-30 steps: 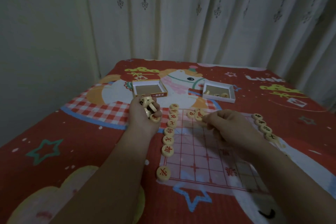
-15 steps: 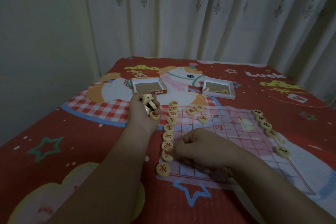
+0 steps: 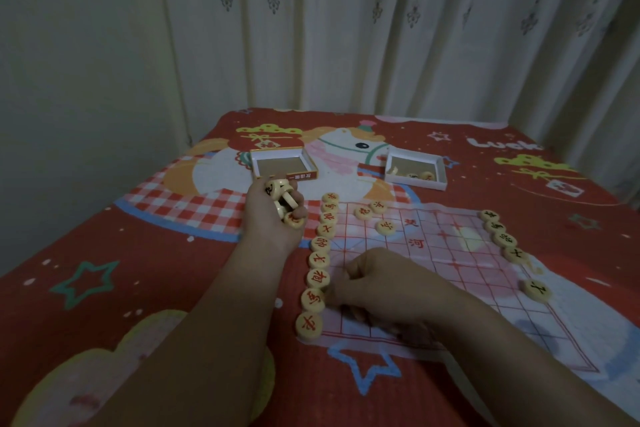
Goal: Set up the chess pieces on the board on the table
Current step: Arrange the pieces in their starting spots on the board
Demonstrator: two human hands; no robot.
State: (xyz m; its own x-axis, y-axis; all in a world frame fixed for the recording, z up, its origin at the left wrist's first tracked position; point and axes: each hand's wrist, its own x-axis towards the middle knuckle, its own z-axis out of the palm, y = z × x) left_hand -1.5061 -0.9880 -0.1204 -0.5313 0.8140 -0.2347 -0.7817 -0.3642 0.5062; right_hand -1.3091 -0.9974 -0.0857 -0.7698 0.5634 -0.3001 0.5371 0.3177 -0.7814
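Right hand [image 3: 377, 288] fingertips curled under, hiding any piece; board [image 3: 450, 253] partly covered

Your two arms are all that's in shot, both bare from the bottom edge of the frame to the wrist: no sleeves, no cuffs. Left hand [image 3: 273, 218] and right hand [image 3: 377, 284]: no gloves. No watch, strap or bracelet on either wrist. No rings on the fingers that show. The light is dim, so I can't make out the nails or any small marks. Nothing else of you is visible.
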